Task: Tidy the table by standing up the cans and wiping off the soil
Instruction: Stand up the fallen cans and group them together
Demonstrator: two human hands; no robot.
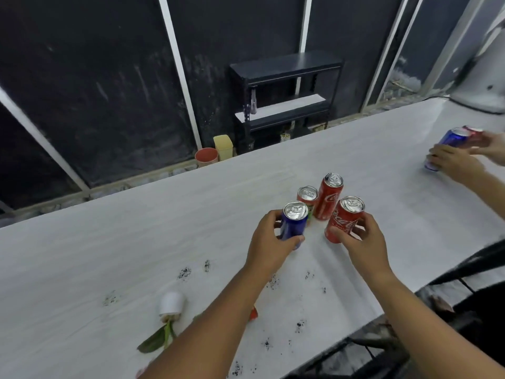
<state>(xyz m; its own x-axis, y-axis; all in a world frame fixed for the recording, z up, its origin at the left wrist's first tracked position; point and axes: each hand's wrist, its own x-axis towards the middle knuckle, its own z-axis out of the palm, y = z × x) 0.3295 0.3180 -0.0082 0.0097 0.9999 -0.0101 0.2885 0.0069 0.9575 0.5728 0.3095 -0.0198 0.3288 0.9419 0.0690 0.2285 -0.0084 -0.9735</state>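
Observation:
Several cans stand upright in a cluster mid-table. My left hand (269,242) grips a blue can (293,224). My right hand (360,242) grips a red cola can (345,218). Behind them stand a taller red cola can (329,196) and a shorter red can (307,198) with a green lower part. Dark specks of soil (184,273) lie scattered over the white table (136,242) in front of the cans, and more soil (300,325) sits near the front edge.
A small white pot (172,303) lies tipped over with a leafy plant (157,339) spilling out at the front left. At the far right another person's hands (453,160) hold a blue can (451,143). A black shelf rack (284,99) stands behind the table.

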